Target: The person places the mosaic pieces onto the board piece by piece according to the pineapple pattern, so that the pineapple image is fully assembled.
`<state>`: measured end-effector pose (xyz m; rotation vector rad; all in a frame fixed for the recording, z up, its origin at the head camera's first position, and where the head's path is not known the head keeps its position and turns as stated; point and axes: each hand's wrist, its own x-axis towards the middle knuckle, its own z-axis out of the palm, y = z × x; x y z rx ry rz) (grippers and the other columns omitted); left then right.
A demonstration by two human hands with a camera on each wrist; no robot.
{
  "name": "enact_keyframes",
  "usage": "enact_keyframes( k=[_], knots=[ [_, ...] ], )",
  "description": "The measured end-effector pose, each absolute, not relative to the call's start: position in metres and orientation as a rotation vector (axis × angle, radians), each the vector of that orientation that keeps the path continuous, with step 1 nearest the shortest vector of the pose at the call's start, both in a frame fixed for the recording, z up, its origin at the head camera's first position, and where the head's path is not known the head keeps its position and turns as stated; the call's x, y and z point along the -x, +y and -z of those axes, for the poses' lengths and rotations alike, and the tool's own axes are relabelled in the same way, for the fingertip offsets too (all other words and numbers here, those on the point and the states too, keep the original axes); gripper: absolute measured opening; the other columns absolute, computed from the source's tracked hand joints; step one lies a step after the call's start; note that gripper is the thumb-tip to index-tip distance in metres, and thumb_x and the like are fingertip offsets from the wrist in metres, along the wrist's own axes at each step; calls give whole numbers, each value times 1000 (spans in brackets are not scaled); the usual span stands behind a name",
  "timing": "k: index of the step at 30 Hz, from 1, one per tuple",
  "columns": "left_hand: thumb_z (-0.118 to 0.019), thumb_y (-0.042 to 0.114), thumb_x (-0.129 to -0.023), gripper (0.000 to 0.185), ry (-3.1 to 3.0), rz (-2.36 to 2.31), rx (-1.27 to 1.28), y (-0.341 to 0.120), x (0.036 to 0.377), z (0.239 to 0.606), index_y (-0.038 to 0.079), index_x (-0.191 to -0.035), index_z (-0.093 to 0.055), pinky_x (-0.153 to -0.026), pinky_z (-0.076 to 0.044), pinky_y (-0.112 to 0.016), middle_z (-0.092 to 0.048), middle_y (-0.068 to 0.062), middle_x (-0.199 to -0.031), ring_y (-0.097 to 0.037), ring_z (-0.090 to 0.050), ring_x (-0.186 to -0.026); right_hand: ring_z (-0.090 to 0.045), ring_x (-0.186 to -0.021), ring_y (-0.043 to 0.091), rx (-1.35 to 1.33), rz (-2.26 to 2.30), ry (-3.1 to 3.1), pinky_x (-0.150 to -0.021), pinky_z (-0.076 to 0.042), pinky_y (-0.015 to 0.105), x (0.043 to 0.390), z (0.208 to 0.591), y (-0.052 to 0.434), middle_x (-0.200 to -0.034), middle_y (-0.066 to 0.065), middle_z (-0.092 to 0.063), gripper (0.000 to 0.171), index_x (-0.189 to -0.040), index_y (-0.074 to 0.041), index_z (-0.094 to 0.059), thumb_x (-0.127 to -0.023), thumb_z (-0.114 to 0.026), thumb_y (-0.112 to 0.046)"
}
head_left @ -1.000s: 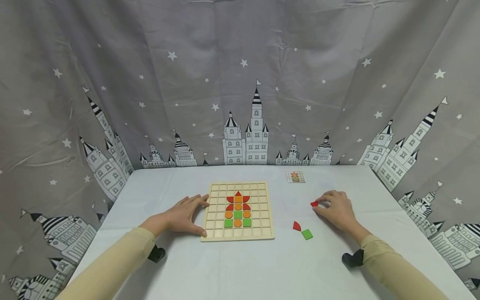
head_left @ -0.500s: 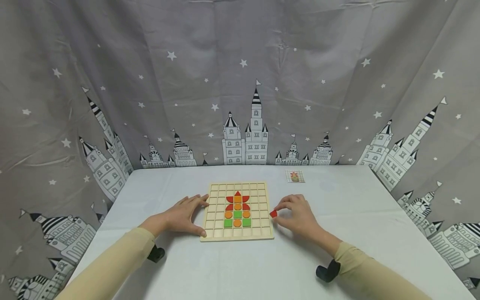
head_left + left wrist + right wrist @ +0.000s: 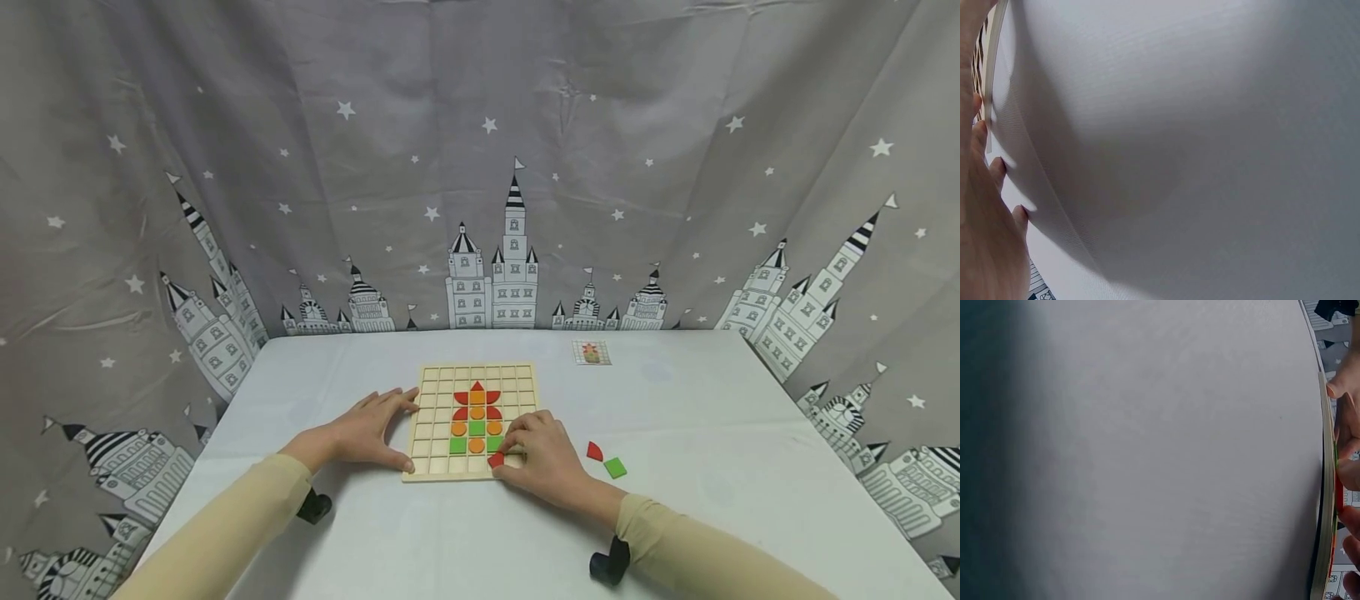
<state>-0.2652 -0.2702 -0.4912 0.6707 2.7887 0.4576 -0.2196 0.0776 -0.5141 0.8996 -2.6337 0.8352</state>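
A pale wooden grid board (image 3: 435,467) lies on the table, with red, orange and green tiles set in its middle cells. Along the board's left edge rests my left hand (image 3: 360,432), thumb at the near corner and fingers spread farther up. My right hand (image 3: 547,462) pinches a small red tile (image 3: 496,460) between thumb and fingers, over the near row of cells below a green square. Part of that tile is hidden by the fingers, so its full shape cannot be told. In the right wrist view, the red tile (image 3: 1339,492) shows edge-on at the board.
Right of the board lie a red quarter-circle tile (image 3: 594,451) and a green square tile (image 3: 615,467). A small picture card (image 3: 591,352) with a gridded pattern lies at the back of the white table (image 3: 420,542). A grey castle-print curtain (image 3: 480,100) hangs behind.
My right hand has carried the red tile leftward from the table's right side, past the board's right edge, to the near row of cells. My left hand has stayed in place.
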Motion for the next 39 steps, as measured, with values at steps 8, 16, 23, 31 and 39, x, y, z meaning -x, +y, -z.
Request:
enact_keyframes(
  k=[8,16,23,31,39],
  knots=[
    [-78,79,-68,105,2795,-465,-711,-271,265,492,16,-146,-47,-124,-10,-60,-24,-7,-168,-39,-18,-154,-50,-107,20,-864,-790,-2624,-89,-45,41,220,517,77,-105,-6,-63,28,-84,-22,-75,-75,-91,-44],
    [-78,78,-68,105,2798,-476,-724,-270,264,491,15,-146,-47,-124,-11,-61,-25,-7,-168,-39,-20,-153,-50,-104,19,-855,-784,-2620,-88,-45,40,219,517,78,-102,-6,-63,21,-82,-22,-76,-78,-89,-38],
    [-78,78,-68,105,2792,-481,-736,-270,264,490,14,-146,-46,-124,-11,-61,-25,-8,-168,-39,-20,-153,-49,-104,18,-844,-793,-2634,-89,-45,39,219,516,77,-102,-6,-63,16,-82,-23,-77,-80,-88,-34],
    [-78,78,-68,105,2800,-469,-726,-272,264,490,15,-146,-47,-124,-10,-60,-24,-9,-168,-39,-19,-153,-49,-105,19,-825,-860,-2644,-87,-43,38,222,514,78,-102,-8,-63,12,-83,-25,-76,-80,-85,-33],
    [-77,79,-67,106,2811,-473,-747,-272,266,494,15,-147,-47,-124,-11,-61,-26,-9,-168,-40,-21,-153,-52,-111,28,-790,-871,-2667,-97,-44,50,242,497,129,-109,1,-67,14,-99,-17,-78,-86,-82,-22]
  ],
)
